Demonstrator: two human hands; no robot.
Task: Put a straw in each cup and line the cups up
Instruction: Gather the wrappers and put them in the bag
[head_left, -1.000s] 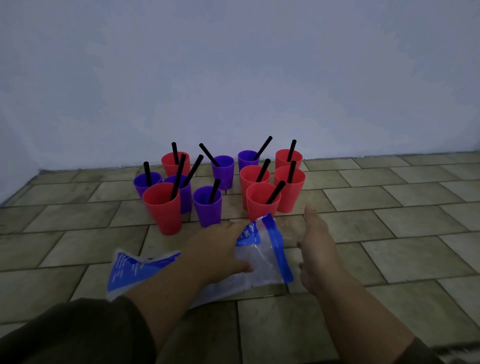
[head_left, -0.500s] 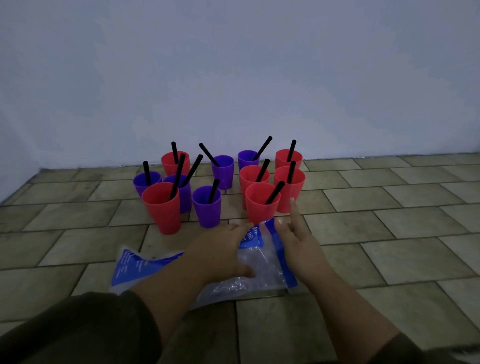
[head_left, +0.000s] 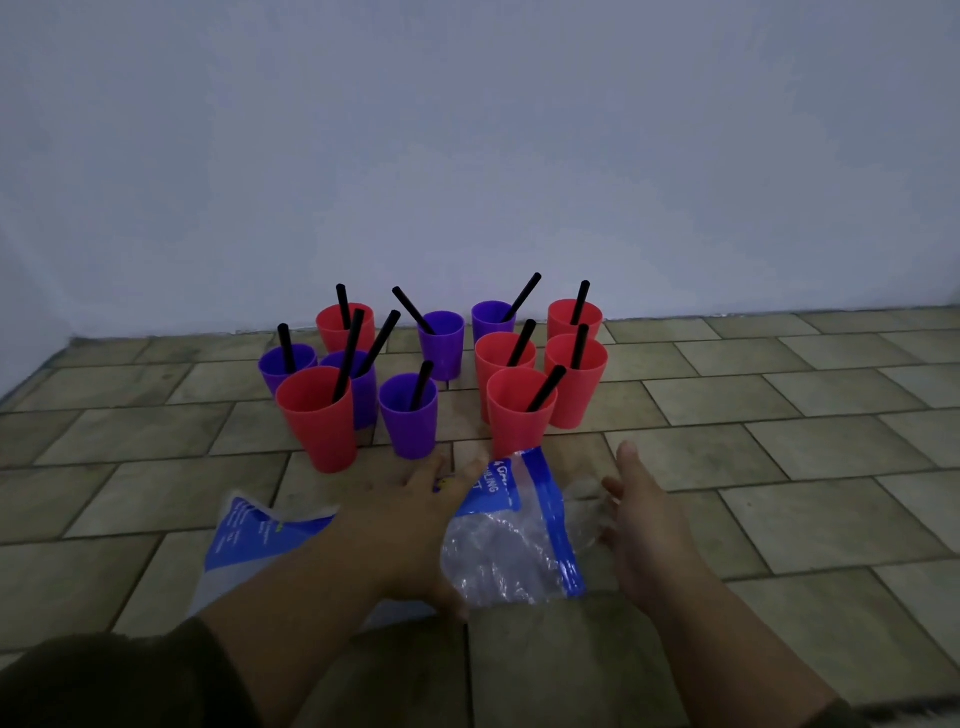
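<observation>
Several red and purple cups stand bunched on the tiled floor near the wall, each with a black straw in it. Nearest me are a red cup (head_left: 319, 426), a purple cup (head_left: 409, 423) and another red cup (head_left: 519, 421) with a leaning straw (head_left: 545, 387). A clear plastic bag with blue print (head_left: 514, 540) lies just in front of them. My left hand (head_left: 410, 519) lies flat on the bag with fingers spread. My right hand (head_left: 644, 525) is at the bag's right edge, fingertips pinching the clear plastic.
A pale wall (head_left: 467, 156) rises right behind the cups. Tiled floor (head_left: 779, 467) stretches to the right of the cluster and toward me. My dark sleeves show at the bottom edge.
My right hand went onto the bag beside my left hand, then drew back to the right with the bag's edge. My left hand stayed on the bag. The cups have not moved.
</observation>
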